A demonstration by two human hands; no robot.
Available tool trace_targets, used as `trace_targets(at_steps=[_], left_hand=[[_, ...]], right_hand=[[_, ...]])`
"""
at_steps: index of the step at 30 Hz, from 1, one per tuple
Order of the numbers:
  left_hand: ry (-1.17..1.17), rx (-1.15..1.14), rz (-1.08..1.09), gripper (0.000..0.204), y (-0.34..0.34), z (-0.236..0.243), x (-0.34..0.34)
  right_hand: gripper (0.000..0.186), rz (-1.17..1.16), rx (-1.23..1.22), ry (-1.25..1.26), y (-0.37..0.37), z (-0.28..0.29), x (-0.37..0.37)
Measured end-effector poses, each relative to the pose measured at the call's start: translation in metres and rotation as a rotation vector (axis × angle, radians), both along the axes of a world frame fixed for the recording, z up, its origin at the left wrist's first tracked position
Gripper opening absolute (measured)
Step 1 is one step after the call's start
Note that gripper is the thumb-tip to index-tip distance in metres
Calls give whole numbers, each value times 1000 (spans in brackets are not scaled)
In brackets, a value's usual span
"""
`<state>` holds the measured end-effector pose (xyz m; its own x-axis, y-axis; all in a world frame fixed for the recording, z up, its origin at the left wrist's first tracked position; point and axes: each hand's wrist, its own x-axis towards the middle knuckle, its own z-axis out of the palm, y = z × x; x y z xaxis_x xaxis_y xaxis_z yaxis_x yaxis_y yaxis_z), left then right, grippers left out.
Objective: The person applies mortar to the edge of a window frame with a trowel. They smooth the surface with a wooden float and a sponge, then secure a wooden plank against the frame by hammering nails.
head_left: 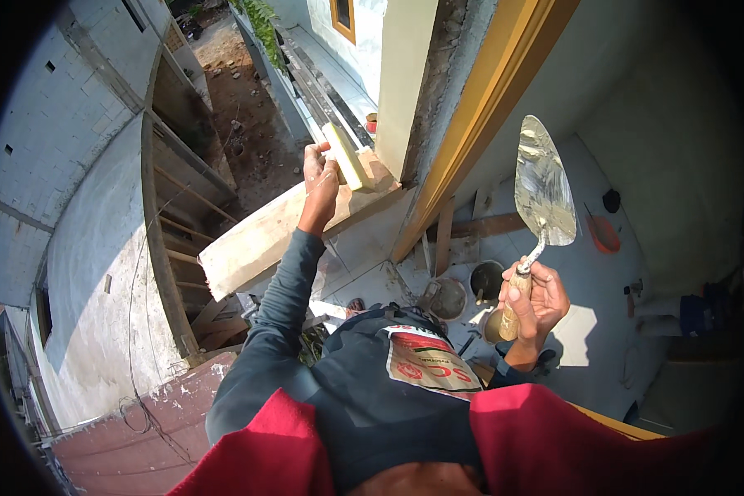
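My left hand is stretched out ahead and grips a pale yellow rectangular bar-shaped tool, held against the base of a cream wall corner. My right hand is closed on the wooden handle of a masonry trowel. The trowel's pointed metal blade stands upright and is smeared with grey mortar. Both forearms wear dark long sleeves.
A wide wooden plank lies slanted under my left arm. A yellow door frame runs diagonally beside the wall. Far below sit two round buckets and an orange object on a grey floor. A grey block wall rises at left.
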<state>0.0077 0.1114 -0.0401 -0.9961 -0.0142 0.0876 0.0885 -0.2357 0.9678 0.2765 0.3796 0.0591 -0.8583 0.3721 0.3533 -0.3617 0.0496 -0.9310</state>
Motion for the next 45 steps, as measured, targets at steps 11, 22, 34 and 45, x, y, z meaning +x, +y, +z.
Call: trace_targets(at_steps=[11,22,34,45], left_hand=[[-179,272,-70,21,-50,-7,51],[-265,233,-132,19,-69,-14,66],[-324,229,-59,21,-59,-12,71],[-317,317,-76,22,-80,-14,68]], right_hand=[[29,149,511,-379,-48,-46,-33],[24,171,874,-412,-76,-47,-79],[31,393,553,-544,-66,-32,-72],[32,354,804,-426,-74,-37,-85]])
